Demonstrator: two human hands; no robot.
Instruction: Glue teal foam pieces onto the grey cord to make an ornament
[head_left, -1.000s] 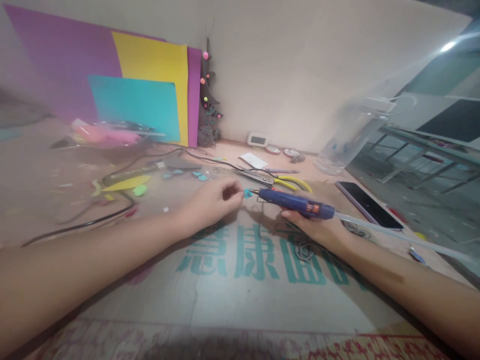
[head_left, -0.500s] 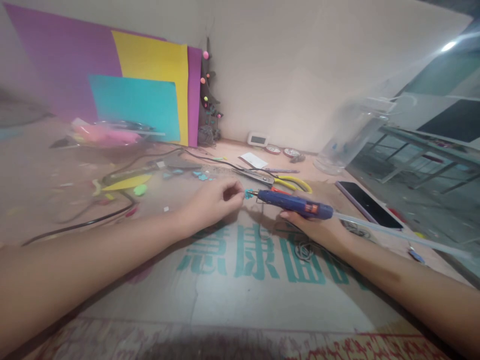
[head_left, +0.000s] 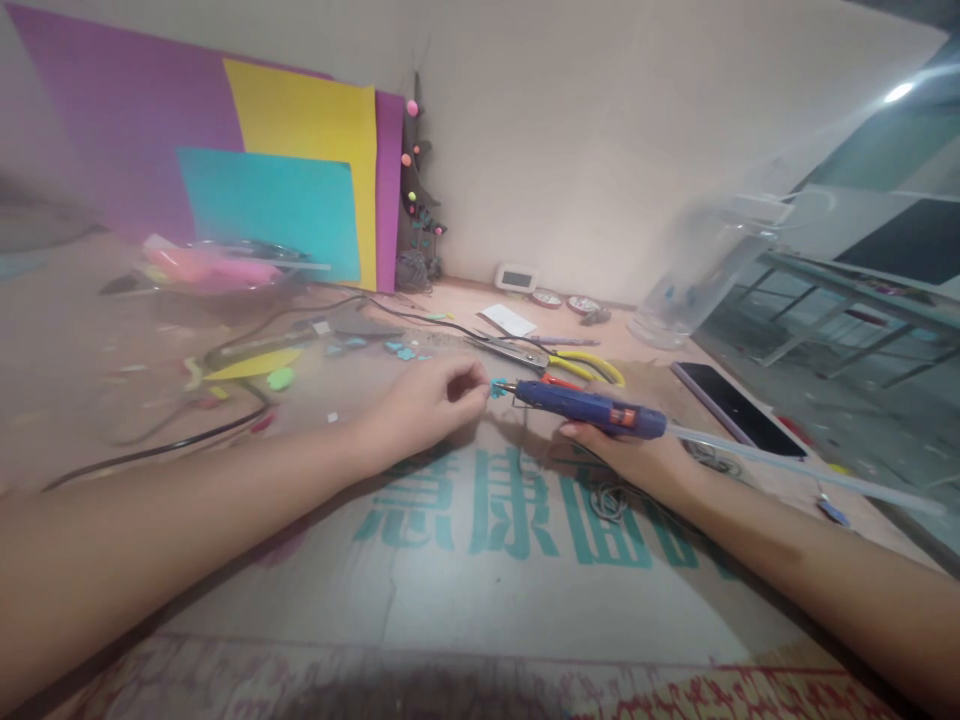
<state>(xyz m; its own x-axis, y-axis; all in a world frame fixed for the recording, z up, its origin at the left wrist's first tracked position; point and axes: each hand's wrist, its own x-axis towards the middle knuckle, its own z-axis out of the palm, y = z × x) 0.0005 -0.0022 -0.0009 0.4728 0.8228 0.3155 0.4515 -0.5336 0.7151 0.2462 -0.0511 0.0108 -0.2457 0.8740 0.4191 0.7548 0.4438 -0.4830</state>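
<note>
Leftmost, well beyond the left hand (head_left: 431,400) and to its left, a purple sheet (head_left: 112,130) stands behind a yellow sheet (head_left: 300,115) and a smaller turquoise sheet (head_left: 277,210). Before them lies a blurred pink bundle (head_left: 232,268). Nearer that hand, on its left, are a yellow leaf-shaped piece (head_left: 255,365) and a green piece (head_left: 280,379), with a black cord (head_left: 180,445) running past them. Turquoise scraps (head_left: 406,353) lie just beyond the hand's knuckles; farther off in that direction rises a dark branch-like ornament (head_left: 415,190) dotted with coloured balls.

The left hand's thumb and forefinger are brought together, pinching a small turquoise piece (head_left: 496,387) at the fingertips. Just to the right of those fingertips, the metal nozzle of a blue glue gun (head_left: 592,407) points at the piece; whether they touch, I cannot tell. Beyond the gun lie scissors (head_left: 521,352) with yellow handles.

The right hand (head_left: 637,455) is wrapped around the glue gun from below, most of its fingers hidden. A clear glue stick (head_left: 787,470) juts from the gun's back, above the right wrist. Beyond this hand stands a clear bottle (head_left: 694,270); to its right lies a phone (head_left: 739,408).
</note>
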